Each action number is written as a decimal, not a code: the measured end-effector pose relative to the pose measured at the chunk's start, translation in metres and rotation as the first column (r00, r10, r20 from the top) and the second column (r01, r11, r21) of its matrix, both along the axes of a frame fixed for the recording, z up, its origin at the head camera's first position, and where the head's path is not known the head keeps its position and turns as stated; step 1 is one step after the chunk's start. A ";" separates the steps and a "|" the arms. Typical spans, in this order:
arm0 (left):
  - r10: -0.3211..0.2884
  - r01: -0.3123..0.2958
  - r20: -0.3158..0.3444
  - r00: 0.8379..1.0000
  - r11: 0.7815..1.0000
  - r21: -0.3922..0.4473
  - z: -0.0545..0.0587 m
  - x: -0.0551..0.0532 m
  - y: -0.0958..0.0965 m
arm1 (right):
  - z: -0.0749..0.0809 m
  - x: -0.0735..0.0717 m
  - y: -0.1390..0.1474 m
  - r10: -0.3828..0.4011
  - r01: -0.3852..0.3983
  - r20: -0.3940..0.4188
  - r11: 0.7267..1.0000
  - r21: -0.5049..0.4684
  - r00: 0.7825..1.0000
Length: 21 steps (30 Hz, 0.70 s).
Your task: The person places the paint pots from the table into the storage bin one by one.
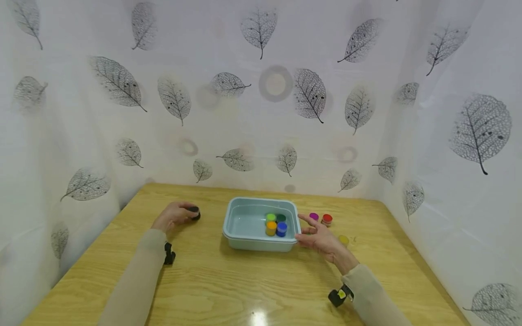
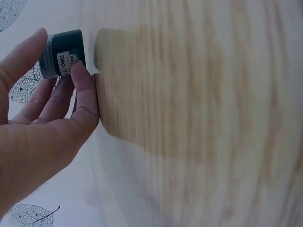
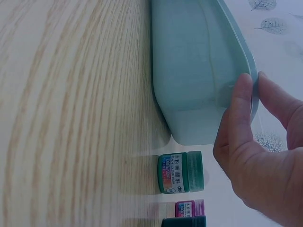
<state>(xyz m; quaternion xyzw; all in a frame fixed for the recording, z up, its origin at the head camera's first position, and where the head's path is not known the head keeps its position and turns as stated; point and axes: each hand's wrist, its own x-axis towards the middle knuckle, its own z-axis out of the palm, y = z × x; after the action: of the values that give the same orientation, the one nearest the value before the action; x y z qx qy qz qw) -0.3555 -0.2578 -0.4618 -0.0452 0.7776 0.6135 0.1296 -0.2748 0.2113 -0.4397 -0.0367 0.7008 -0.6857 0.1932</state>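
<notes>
A dark jar [image 1: 195, 213] is gripped by the left hand [image 1: 177, 216], with the thumb laid at its ribbed lid and the other fingers set against its side. The jar is held upright, lid up, and a pale label is shown beside the fingers; whether the table [image 1: 212, 280] is touched by its base cannot be told.

To the right of that grip, well apart from it, a pale blue-green tub [image 1: 253, 244] is seen. Its right end is held by the right hand [image 1: 324, 242], with thumb and fingers placed at the rim.

Inside the tub, just left of the right hand's grip, four jars are grouped: a blue jar [image 1: 282, 229] and an orange jar [image 1: 271, 228] are set nearer the person, with a dark green jar [image 1: 281, 218] and a light green jar [image 1: 271, 218] behind them.

Beyond the right hand's fingers, a purple jar [image 1: 313, 216] and a red jar [image 1: 327, 220] are placed; a yellow jar [image 1: 344, 240] is partly hidden by the hand.
</notes>
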 end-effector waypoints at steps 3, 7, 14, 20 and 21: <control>-0.005 0.005 -0.001 1.000 1.000 0.020 0.000 0.001 -0.002 | -0.001 0.001 0.000 0.006 -0.006 -0.002 1.000 -0.008 1.000; -0.029 0.029 -0.007 1.000 0.998 0.055 0.001 0.001 -0.003 | -0.002 0.001 0.001 0.009 -0.009 -0.005 1.000 -0.021 1.000; -0.036 0.037 -0.008 0.999 0.991 0.126 0.002 0.003 0.003 | -0.004 -0.001 0.002 0.001 -0.001 0.008 1.000 -0.017 1.000; -0.004 0.004 -0.005 1.000 0.983 0.182 0.004 0.003 0.006 | -0.005 -0.002 0.001 -0.016 0.016 0.010 1.000 -0.010 1.000; 0.012 -0.010 -0.005 1.000 0.981 0.196 0.004 0.003 0.007 | -0.006 -0.002 0.000 -0.020 0.021 0.013 1.000 -0.011 1.000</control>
<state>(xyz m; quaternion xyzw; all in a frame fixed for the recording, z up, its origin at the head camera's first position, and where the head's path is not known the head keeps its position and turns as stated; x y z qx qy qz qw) -0.3525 -0.2513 -0.4575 -0.0345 0.7137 0.6879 0.1275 -0.2772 0.2118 -0.4456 -0.0263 0.6961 -0.6918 0.1903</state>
